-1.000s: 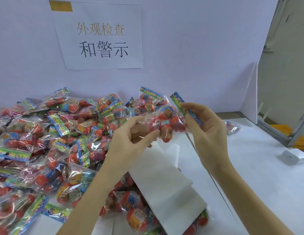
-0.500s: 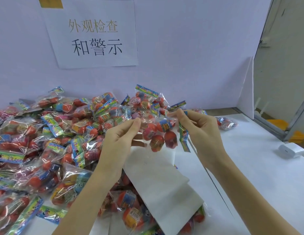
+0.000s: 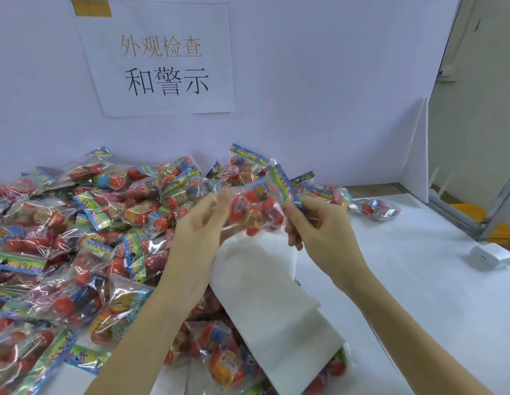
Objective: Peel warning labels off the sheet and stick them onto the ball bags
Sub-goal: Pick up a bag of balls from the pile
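Note:
A clear ball bag (image 3: 255, 208) with red balls and a colourful header card is held in the air between both hands. My left hand (image 3: 195, 238) pinches its left edge with the fingertips. My right hand (image 3: 319, 232) grips the right end by the header card. Below the hands a long white label sheet (image 3: 265, 303) lies slanted over the bags; I cannot make out any labels on it. A big pile of ball bags (image 3: 85, 238) covers the left half of the table.
A white table surface (image 3: 404, 280) stretches to the right. One lone ball bag (image 3: 379, 208) lies at the back right. A small white box (image 3: 491, 255) sits near the right edge. A paper sign (image 3: 162, 58) hangs on the white back wall.
The held bag has been turned between the hands, its header card swinging from the far side to the right. Both hands have shifted their grip slightly.

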### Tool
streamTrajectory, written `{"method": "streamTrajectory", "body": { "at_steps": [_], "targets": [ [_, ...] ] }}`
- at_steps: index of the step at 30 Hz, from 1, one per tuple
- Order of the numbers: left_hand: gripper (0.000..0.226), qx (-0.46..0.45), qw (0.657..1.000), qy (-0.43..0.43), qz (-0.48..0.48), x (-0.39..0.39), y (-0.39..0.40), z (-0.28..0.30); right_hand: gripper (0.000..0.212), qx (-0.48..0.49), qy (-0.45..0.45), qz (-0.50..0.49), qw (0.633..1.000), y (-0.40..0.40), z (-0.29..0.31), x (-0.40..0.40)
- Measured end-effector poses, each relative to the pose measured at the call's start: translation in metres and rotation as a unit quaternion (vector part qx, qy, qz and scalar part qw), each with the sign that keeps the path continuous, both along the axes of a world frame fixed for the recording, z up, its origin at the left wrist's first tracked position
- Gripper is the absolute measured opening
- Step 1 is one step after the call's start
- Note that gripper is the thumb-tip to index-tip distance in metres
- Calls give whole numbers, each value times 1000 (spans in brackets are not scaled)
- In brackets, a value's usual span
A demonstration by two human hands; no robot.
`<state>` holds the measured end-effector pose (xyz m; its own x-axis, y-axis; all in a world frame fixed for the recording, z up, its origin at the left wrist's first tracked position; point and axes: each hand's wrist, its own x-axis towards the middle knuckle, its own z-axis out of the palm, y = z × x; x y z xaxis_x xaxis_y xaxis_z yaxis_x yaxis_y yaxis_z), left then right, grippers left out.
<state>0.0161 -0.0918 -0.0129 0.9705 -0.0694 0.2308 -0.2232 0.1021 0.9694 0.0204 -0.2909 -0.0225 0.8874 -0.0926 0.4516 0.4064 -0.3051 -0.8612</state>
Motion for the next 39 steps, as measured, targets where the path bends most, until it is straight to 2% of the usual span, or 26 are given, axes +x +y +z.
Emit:
{"method": "streamTrajectory", "body": {
  "at_steps": [2,4,7,12,17,21,23,24,25,26,27,28,30,34,35,37,39],
  "targets": [
    [51,19,998,18,-53,1,-2,1,32,44,-34,-37,998,-3,0,3],
    [76,18,996,25,-82,1,-5,-3,28,80,-48,-56,994,-6,1,5],
    [86,25,997,17,-77,1,-5,-6,24,93,-47,-51,993,-9,0,5],
    [64,81,993,-20,-79,8,11,-1,23,59,-25,14,998,-22,8,7],
    [39,123,990,-42,-45,8,9,-1,23,70,-30,6,997,-21,6,9],
    [48,96,995,-30,-18,4,-3,-3,22,58,-26,-1,998,-19,3,9],
    [35,78,994,-67,28,2,-7,-5,16,123,30,36,991,-15,3,7],
    [28,84,990,-100,55,2,-9,-7,26,222,107,84,966,-12,5,5],
    [25,105,981,-138,84,2,-9,-10,42,335,202,153,908,-10,8,3],
    [23,142,966,-183,117,2,-8,-13,61,405,277,212,845,-9,10,0],
    [23,191,943,-230,147,3,-7,-15,74,424,325,262,803,-8,11,-3],
    [22,245,914,-274,170,4,-6,-15,83,399,341,310,793,-7,13,-6],
    [25,326,864,-334,187,4,-5,-18,86,320,310,366,817,-2,15,-9],
    [44,397,825,-365,170,2,-5,-19,82,267,238,388,849,3,14,-13],
    [45,416,813,-371,169,1,-6,-18,75,239,219,382,865,2,13,-14],
    [44,448,799,-372,148,1,-9,-18,44,197,189,350,896,1,10,-14],
    [43,463,817,-333,89,1,-7,-19,24,196,198,305,911,0,9,-12]
  ]
}}
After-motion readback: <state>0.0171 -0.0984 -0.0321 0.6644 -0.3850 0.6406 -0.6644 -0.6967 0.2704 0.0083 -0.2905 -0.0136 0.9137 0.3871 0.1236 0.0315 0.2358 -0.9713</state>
